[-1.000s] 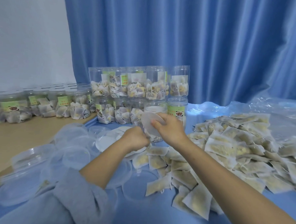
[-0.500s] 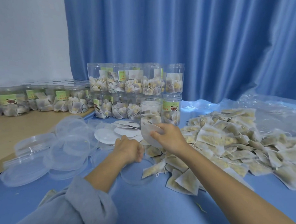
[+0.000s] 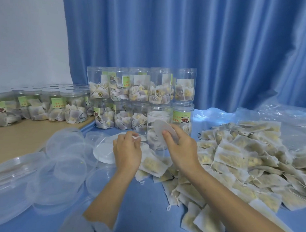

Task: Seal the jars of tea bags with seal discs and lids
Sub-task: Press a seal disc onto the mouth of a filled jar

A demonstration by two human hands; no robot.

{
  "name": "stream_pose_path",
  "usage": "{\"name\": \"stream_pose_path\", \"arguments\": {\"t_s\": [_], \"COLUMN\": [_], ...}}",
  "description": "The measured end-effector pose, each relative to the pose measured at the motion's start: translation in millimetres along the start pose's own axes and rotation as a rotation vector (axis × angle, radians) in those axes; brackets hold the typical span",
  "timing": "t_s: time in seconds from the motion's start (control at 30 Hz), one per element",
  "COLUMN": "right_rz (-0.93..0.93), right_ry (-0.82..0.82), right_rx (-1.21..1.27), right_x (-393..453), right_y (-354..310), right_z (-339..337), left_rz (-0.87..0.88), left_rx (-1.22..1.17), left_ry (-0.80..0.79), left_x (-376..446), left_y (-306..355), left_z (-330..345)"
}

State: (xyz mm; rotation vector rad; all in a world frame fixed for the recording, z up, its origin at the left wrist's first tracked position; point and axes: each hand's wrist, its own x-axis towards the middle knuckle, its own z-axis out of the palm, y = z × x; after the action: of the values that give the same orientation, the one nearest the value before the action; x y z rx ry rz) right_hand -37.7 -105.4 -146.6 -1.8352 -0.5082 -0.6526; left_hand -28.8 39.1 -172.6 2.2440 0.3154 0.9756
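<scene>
While the right hand (image 3: 181, 149) pinches a white seal disc (image 3: 163, 131), held tilted just in front of an open jar (image 3: 158, 128) w/ tea bags, the left hand (image 3: 127, 151) has its grip curled round a small white bit at the fingertips; can't tell what. Jar stands mid desk (image 3: 145, 207), near side of stacked jars (image 3: 140, 98). Clear lids (image 3: 60, 164) left, more discs (image 3: 104, 151) beside them, loose tea bags (image 3: 242, 162) right.
</scene>
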Motion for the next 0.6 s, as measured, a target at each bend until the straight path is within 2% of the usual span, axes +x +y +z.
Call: {"name": "stream_pose_path", "arguments": {"t_s": [0.17, 0.27, 0.4, 0.5, 0.6], "right_rz": [0.059, 0.056, 0.036, 0.039, 0.056], "right_ry": [0.123, 0.222, 0.216, 0.171, 0.203], "right_rx": [0.102, 0.192, 0.284, 0.218, 0.176], "right_x": [38.3, 59.1, 80.7, 90.9, 98.0], "right_y": [8.0, 8.8, 12.1, 15.9, 21.6], "right_z": [10.7, 15.0, 22.1, 30.1, 35.8], "left_rz": [0.003, -0.069, -0.244, -0.328, -0.362], "left_rx": [-0.133, -0.257, -0.646, -0.886, -1.061], "left_ry": [0.072, 0.089, 0.075, 0.056, -0.021], "left_x": [34.1, 56.9, 74.6, 84.8, 91.9], "left_y": [2.8, 3.0, 10.6, 18.7, 23.5], "left_z": [14.3, 24.7, 35.4, 38.1, 38.1]}}
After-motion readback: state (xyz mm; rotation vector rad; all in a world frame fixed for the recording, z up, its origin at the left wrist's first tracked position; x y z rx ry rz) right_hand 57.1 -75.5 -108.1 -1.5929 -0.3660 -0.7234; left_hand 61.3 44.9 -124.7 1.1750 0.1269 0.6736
